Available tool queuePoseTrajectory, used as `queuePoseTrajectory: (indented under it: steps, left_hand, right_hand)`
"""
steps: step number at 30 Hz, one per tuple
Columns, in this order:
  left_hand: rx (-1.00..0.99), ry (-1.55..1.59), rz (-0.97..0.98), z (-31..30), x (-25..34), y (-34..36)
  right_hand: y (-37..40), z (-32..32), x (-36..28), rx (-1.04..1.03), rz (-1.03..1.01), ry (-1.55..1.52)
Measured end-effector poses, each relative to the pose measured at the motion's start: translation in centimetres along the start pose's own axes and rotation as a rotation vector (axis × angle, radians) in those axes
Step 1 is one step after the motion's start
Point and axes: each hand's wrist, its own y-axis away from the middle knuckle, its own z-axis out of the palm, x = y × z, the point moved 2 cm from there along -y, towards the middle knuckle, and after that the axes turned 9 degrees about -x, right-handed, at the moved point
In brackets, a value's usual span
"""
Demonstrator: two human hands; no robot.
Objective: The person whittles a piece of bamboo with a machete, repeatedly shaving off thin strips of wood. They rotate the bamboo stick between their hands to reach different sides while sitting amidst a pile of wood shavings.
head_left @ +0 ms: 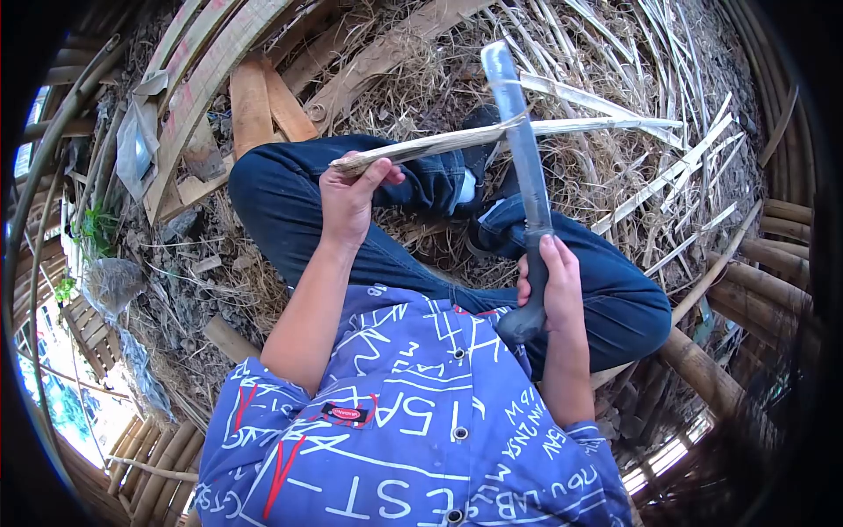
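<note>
My left hand [349, 198] grips one end of a thin pale bamboo strip [492, 133] that runs out to the right across my knees. My right hand [551, 283] is closed on the dark handle of a long grey knife [518, 132]. The blade points away from me and its upper part crosses the strip, touching it near the middle. I sit cross-legged in dark blue jeans and a blue printed shirt, both hands held above my lap.
Dry straw and several split bamboo strips [676, 184] cover the ground ahead. Wooden boards [263, 101] lie at the upper left. Thick bamboo poles [702, 369] lie at my right. A curved bamboo wall rings the space, with daylight at the lower left.
</note>
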Motion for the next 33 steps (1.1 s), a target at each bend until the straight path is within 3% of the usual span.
queuePoseTrajectory:
  steps: [4, 6, 8, 12, 14, 18, 23, 29, 32, 33]
  left_hand:
    - [-0.058, -0.051, -0.088, -1.3, 1.0, 0.4]
    - [-0.133, -0.028, -0.167, -1.9, 1.8, 0.8]
    - [-0.268, -0.063, -0.223, -3.2, 2.8, 0.9]
    - [-0.428, -0.204, -0.429, -4.0, 4.5, 1.1]
    - [-0.464, -0.409, -0.577, -3.7, 4.7, 1.4]
    - [-0.424, -0.472, -0.540, -2.9, 4.0, 1.5]
    - [-0.448, -0.585, -0.576, -2.1, 3.5, 2.0]
    - [-0.555, -0.585, -0.679, -2.8, 3.9, 2.2]
    - [-0.684, -0.675, -0.783, -3.0, 3.8, 1.8]
    - [-0.697, -0.789, -0.898, -2.7, 3.4, 1.5]
  right_hand:
    - [-0.6, -2.3, -0.2, 0.043, -0.070, 0.058]
    - [-0.8, -3.7, 0.2, 0.122, -0.134, 0.078]
    - [-0.4, -5.0, 0.1, 0.378, -0.304, 0.370]
    - [1.1, -5.1, 0.2, 0.463, -0.414, 0.408]
    - [1.9, -4.8, 0.0, 0.425, -0.413, 0.431]
    - [2.8, -2.8, -0.4, 0.241, -0.634, 0.942]
    - [2.2, -1.3, -0.9, 0.037, -0.665, 1.261]
    - [1.0, -0.8, -2.0, 0.002, -0.609, 1.457]
    - [0.8, -0.8, -1.8, -0.010, -0.546, 1.524]
    - [0.7, -0.8, -1.4, -0.011, -0.544, 1.505]
